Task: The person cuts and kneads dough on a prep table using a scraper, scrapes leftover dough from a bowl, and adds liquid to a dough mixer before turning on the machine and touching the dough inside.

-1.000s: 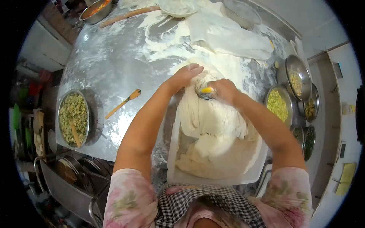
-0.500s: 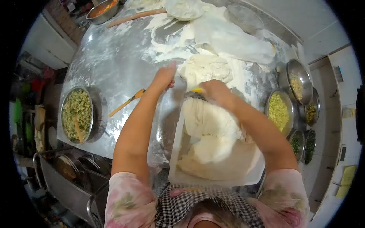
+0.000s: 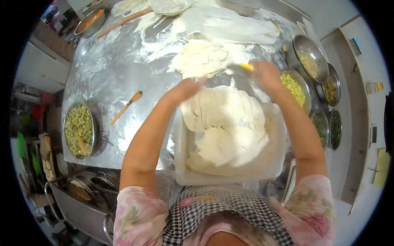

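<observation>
A white rectangular tub (image 3: pixel 230 178) stands at the table's near edge, close to my body, with a big mass of soft dough (image 3: pixel 234 131) in it. Beyond the tub a separate piece of dough (image 3: pixel 201 58) lies on the floured tabletop. My right hand (image 3: pixel 264 76) is closed round the yellow handle of a scraper (image 3: pixel 246 67), whose dark blade points left towards that piece. Over the tub's far left edge is my left hand (image 3: pixel 188 88), smeared by motion, at the near side of the separate dough; its fingers cannot be made out.
A bowl of chopped filling (image 3: pixel 79 131) and a wooden stick (image 3: pixel 126 107) are on the left. Several metal bowls, one with yellow-green pieces (image 3: pixel 293 90), line the right edge. A rolling pin (image 3: pixel 123 22), a white cloth (image 3: pixel 225 25) and an orange-filled bowl (image 3: pixel 90 23) are farther back.
The scraper has come away from the tub's far edge, moving right and forward in my right hand. Dough that stretched over that edge is now in two masses. My left hand has moved nearer the tub.
</observation>
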{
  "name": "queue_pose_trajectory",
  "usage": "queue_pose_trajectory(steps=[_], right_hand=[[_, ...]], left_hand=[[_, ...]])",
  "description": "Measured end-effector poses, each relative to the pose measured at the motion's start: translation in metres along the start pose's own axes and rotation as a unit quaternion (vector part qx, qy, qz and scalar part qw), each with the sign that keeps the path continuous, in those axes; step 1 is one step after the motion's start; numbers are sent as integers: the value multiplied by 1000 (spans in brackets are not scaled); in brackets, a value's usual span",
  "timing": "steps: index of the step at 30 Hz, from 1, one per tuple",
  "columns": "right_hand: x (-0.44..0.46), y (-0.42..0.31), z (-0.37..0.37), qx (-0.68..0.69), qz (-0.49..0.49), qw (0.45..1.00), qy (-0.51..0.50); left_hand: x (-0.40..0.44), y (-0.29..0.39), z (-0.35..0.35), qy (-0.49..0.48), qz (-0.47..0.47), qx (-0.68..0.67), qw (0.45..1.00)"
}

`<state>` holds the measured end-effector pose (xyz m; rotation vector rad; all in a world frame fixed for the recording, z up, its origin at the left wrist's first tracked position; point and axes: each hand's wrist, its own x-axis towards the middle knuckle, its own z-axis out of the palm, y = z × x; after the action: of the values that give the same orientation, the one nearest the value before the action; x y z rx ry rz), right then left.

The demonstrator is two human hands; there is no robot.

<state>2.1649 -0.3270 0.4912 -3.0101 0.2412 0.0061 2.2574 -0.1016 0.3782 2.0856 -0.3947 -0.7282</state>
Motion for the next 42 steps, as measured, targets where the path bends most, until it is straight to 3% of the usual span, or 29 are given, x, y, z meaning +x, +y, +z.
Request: queue_pose_trajectory(steps=[2,3,4,5,6,8,10,11,13,14,15,16,17,18,20,21,23,24,25,27,28,30,34,36,37,38,39,41,42], right_hand=[[-49,3,20,-56,-20,998,-28],[-86,5,32,20,-96,994,53],[-120,1,37,-2,-146,989,36],[-150,-10,28,2,-123,991,-46],[-180,-15,29,95,-76,990,-68],[-224,-11,35,105,-189,974,-65],[-248,-2,45,87,-246,960,-100],[-256,9,43,102,-220,965,-100],[-265,35,35,131,-169,972,-98],[-262,40,15,185,-152,971,-30],[-263,45,-3,237,-132,962,37],[-276,56,-3,297,3,953,66],[-288,71,-3,349,136,923,94],[-294,87,1,460,208,853,133],[-298,115,19,648,336,652,204],[-300,122,27,724,337,568,197],[-301,134,47,849,322,378,180],[-300,137,59,853,329,370,166],[-300,140,73,856,336,362,151],[-295,143,99,859,345,362,112],[-291,142,105,825,360,420,113],[-277,132,111,747,385,530,115],[-257,109,107,679,393,587,202],[-267,107,116,633,419,622,193],[-277,112,125,606,437,634,198],[-297,114,136,623,437,611,220],[-307,102,124,596,488,605,203],[-347,92,140,668,366,592,265],[-353,78,112,623,367,620,305]], left_hand=[[-48,53,-2,-92,12,17,996],[-69,45,17,-56,172,73,981],[-96,29,37,-20,326,128,937],[-125,15,52,-43,364,149,918],[-151,3,64,-66,401,170,898],[-181,-24,76,-103,445,216,863],[-182,-20,61,-151,428,113,884],[-182,-14,53,-173,415,59,892],[-175,8,30,-40,343,87,935],[-171,16,25,24,303,101,947],[-166,24,35,2,309,158,938],[-160,34,51,-19,317,214,924],[-158,40,63,-38,325,269,906],[-164,38,71,-62,340,288,893],[-181,30,84,-112,369,327,863],[-181,28,75,-123,382,334,853],[-186,34,58,37,235,150,960],[-188,14,49,189,169,59,965],[-176,-7,38,276,142,35,950],[-170,-18,47,237,-1,-64,969],[-169,-23,51,216,-72,-112,967],[-163,-37,54,216,-59,-120,967],[-155,-48,50,213,-82,-202,952],[-168,-44,51,243,-75,-204,945],[-167,-34,58,233,-62,-203,949],[-165,-32,58,172,-52,-166,970],[-167,-24,67,215,-54,-123,967],[-167,-32,65,158,5,-113,981],[-176,-9,72,140,20,-153,978]])
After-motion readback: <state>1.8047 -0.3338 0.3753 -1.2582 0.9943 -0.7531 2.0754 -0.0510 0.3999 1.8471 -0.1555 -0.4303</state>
